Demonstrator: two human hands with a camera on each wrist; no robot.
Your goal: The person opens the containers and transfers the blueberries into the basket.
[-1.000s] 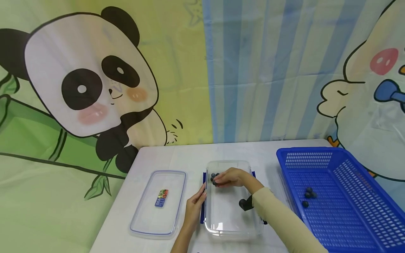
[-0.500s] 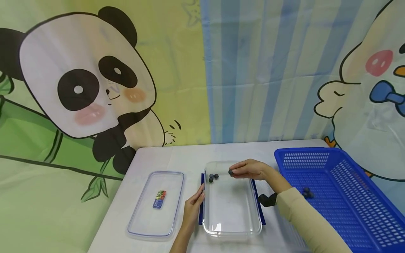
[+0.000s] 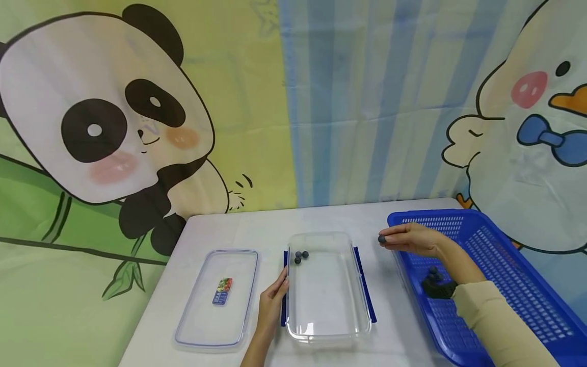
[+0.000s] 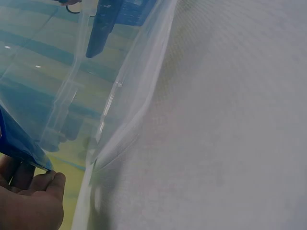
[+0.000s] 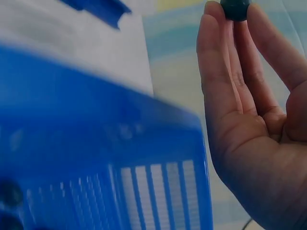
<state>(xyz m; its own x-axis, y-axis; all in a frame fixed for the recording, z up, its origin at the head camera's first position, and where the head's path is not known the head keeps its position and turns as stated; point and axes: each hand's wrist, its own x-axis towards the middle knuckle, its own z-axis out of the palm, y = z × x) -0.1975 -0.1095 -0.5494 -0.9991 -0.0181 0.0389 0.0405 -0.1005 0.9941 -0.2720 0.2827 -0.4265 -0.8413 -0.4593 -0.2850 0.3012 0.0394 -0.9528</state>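
Berry (image 3: 382, 239) pinched in right grip (image 3: 412, 239), left grip (image 3: 271, 300) holding blue latch (image 3: 283, 312), partly covering it

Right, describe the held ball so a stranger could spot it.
On the white table, find the blue basket. By its far left corner in the head view, the right hand pinches a small dark ball. It alone is held; other balls lie in the clear box and the basket.

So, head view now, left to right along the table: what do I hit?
Clear lid → left hand → clear container → dark ball → blue basket. Right hand, pinching the ball, overlaps the basket, so left out.
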